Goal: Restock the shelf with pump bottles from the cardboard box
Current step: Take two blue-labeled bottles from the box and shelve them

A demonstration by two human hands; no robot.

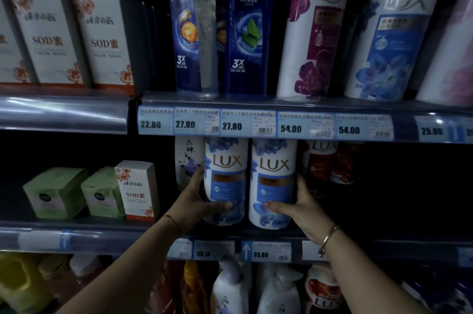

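Two white and blue LUX bottles stand side by side on the middle shelf (384, 244), their tops hidden behind the price rail above. My left hand (197, 197) wraps the left LUX bottle (226, 175) from its left side, thumb across the lower front. My right hand (298, 205) grips the right LUX bottle (273, 178) from its right side, thumb on the lower front. The cardboard box is out of view.
A white bottle with purple flowers (185, 160) stands left of my left hand, red LUX bottles (321, 162) right of my right hand. SOD boxes (137, 190) and green boxes sit further left. Tall bottles fill the shelf above; pump bottles (230, 288) stand below.
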